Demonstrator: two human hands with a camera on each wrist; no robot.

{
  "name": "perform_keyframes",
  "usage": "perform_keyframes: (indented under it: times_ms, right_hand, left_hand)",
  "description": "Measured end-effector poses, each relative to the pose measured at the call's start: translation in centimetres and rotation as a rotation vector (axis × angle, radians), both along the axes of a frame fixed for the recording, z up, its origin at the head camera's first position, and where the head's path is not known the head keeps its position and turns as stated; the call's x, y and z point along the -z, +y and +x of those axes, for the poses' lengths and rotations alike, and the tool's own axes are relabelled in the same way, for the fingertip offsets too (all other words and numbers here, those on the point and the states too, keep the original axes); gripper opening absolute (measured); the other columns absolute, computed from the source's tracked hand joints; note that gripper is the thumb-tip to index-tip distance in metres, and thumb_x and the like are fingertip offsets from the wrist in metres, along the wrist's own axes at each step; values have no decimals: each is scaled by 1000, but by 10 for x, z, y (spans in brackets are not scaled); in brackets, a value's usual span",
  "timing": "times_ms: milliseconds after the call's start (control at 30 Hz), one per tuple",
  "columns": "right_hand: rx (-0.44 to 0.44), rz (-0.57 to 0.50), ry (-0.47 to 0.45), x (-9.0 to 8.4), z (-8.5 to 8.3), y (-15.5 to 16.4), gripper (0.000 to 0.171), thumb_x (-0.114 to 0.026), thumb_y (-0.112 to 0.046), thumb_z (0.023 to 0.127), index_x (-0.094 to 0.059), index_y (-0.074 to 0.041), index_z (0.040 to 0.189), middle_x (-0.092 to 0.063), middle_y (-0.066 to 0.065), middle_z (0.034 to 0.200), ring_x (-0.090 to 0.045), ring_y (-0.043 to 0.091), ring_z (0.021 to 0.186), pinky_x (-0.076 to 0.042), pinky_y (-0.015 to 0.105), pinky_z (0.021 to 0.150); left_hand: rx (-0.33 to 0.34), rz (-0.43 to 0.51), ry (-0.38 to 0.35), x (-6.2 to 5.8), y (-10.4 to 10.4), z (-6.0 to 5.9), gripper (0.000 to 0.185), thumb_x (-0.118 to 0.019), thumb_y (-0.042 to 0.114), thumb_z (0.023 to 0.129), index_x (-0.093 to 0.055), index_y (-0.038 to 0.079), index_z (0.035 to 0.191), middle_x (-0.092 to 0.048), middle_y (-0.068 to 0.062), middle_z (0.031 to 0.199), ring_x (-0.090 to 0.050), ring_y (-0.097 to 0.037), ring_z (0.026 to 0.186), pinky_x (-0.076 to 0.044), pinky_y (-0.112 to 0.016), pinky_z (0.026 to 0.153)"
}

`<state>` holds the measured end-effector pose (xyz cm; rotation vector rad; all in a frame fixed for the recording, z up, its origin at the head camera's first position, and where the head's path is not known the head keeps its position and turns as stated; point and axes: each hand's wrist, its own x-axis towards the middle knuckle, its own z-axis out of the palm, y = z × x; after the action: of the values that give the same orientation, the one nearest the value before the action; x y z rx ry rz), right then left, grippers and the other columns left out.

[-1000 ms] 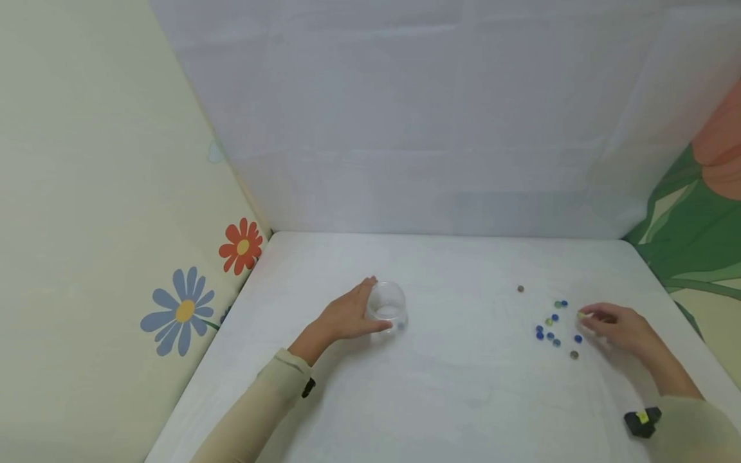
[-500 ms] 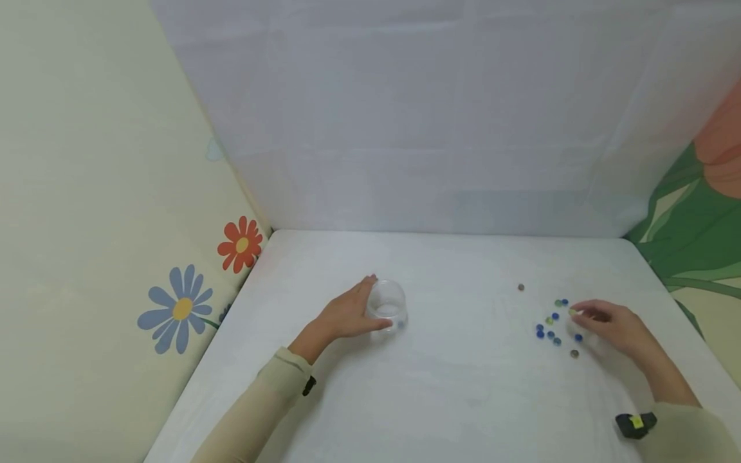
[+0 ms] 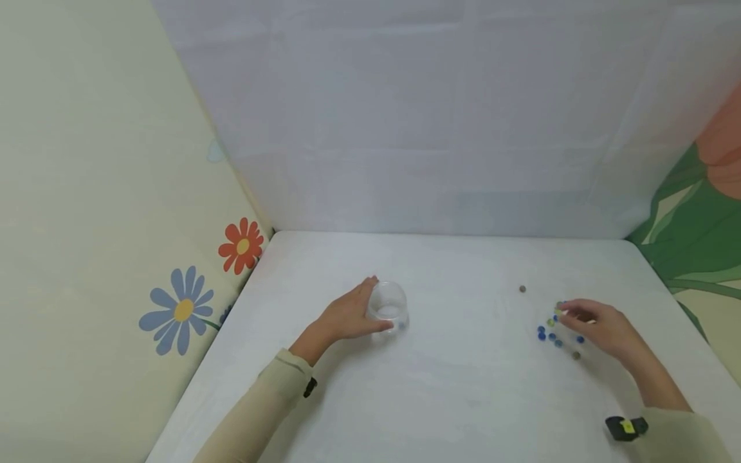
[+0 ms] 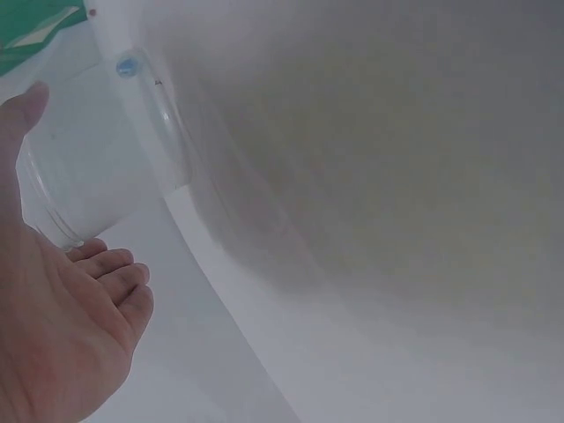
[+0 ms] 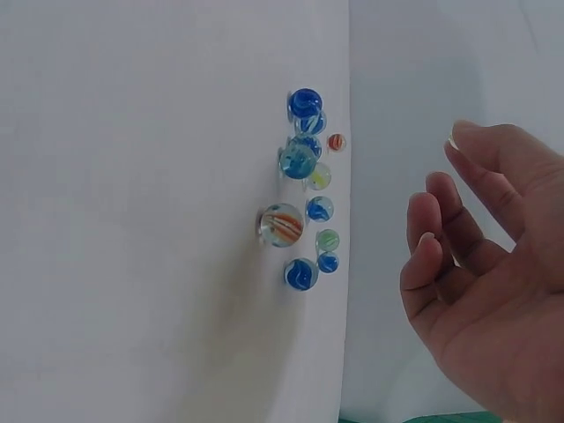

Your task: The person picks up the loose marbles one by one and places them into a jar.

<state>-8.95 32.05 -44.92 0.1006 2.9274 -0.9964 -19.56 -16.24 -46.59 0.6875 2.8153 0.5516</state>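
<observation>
Pale beige sleeves [image 3: 246, 411]; seamed left cuff [image 3: 292, 365]; black wrist devices [image 3: 616, 430], the right with yellow patch [image 3: 628, 426]

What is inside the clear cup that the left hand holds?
One blue marble shows near the base of the clear cup, apparently inside. In the head view, the part behind the left hand is covered and unseen.

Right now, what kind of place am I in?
It looks like a staged tabletop corner, probably indoors: a white table, a creased white backdrop behind it, and a pale wall with printed flowers on the left.
</observation>
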Motion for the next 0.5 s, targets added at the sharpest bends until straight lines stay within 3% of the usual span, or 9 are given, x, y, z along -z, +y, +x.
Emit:
perform_keyframes:
  times_ms: [500]
  right_hand:
    - [-38,1,43,-7,-1,-23,36,-66,-29,99,-67,-2,123,-69,13,105,-61,27,96,-49,32,70]
  left_hand:
    - [3,-15,10,-2,-3,1,112,-66,74,81,-19,13,162,-25,-9,167,-37,-29,147,-43,-49,110]
